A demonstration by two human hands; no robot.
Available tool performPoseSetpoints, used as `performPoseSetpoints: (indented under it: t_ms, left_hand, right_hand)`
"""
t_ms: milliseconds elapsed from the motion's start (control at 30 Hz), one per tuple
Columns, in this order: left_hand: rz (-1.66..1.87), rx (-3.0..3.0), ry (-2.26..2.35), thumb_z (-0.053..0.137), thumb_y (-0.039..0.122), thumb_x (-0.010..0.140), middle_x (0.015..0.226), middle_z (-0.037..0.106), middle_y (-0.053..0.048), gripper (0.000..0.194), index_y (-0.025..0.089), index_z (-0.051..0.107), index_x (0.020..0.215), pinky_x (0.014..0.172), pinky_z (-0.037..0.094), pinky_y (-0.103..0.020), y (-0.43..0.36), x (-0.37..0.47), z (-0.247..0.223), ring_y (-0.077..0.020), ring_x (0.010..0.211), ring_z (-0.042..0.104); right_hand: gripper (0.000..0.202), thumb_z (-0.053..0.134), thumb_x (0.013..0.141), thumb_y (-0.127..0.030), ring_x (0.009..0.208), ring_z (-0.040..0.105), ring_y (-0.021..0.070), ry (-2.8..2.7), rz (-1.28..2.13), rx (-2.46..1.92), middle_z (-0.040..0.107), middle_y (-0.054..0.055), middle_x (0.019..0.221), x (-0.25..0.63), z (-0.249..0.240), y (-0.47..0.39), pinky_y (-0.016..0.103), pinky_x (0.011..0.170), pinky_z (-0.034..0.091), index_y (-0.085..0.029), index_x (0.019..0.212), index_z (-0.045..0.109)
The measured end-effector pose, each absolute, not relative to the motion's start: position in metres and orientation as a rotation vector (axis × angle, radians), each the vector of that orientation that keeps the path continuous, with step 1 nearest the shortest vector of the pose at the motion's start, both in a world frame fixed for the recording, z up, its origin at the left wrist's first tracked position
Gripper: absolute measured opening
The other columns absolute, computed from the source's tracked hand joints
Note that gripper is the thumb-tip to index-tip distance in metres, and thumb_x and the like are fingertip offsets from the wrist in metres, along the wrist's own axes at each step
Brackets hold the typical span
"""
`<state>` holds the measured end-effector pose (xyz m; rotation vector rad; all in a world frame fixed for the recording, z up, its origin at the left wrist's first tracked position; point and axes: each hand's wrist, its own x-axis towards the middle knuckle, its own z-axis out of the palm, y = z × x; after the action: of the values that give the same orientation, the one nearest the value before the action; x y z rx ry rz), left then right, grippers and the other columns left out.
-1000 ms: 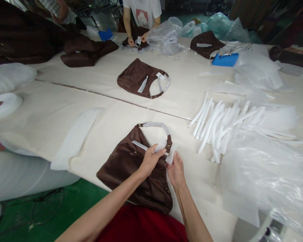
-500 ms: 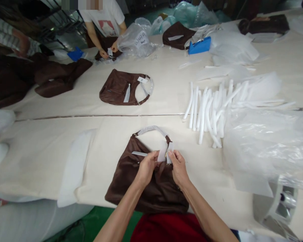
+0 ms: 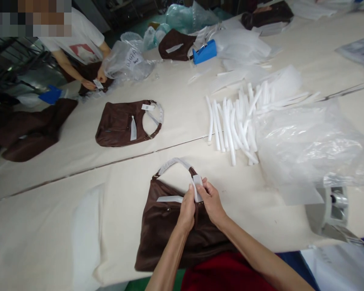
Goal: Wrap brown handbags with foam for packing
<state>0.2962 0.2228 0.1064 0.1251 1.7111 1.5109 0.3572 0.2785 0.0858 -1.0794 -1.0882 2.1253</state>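
A dark brown handbag (image 3: 164,226) lies at the table's near edge, its handle (image 3: 173,161) wrapped in white film and arched away from me. At the handle's right base, a strip of white foam sheet (image 3: 197,180) is folded round the hardware. My left hand (image 3: 187,208) pinches the strip from the left, fingertips closed. From the right, my right hand (image 3: 211,200) grips the same strip between thumb and fingers. The metal fitting under it is hidden. Another white strip (image 3: 170,199) hangs on the zip pull left of my hands.
A second brown handbag (image 3: 118,125) lies farther left. White foam rods (image 3: 230,125) are heaped right of centre, beside clear plastic bags (image 3: 309,141). A tape dispenser (image 3: 335,210) stands at the right. Across the table, a person (image 3: 79,52) handles another bag near a blue dispenser (image 3: 204,51).
The white strip, earlier spread with its left end out, is now folded round the fitting. My hands have come closer together. The view has turned to the right and tilted.
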Motion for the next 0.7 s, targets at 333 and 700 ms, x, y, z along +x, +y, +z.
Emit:
performPoseSetpoints:
  t_ms: [333,700]
  left_hand:
    - [1.537,0.059,1.58,0.078,0.049,0.07,0.089,0.074,-0.006,0.04,0.015,0.072,0.09,0.089,0.05,-0.033,0.227,0.291,0.113,-0.0231,0.093,0.066]
    - [1.676,-0.061,1.546,0.08,0.044,0.061,0.082,0.075,-0.01,0.042,0.011,0.071,0.087,0.082,0.052,-0.035,0.234,0.299,0.102,-0.0237,0.084,0.07]
  right_hand:
    - [0.016,0.057,0.081,-0.035,0.059,0.045,0.013,-1.446,1.867,-1.189,0.052,-0.007,0.06,0.362,0.091,0.283,0.027,0.061,0.036,-0.023,0.071,0.055]
    - [0.016,0.064,0.076,-0.034,0.069,0.049,0.0137,-1.284,2.187,-0.97,0.057,-0.004,0.068,0.379,0.095,0.284,0.027,0.069,0.039,-0.02,0.07,0.062]
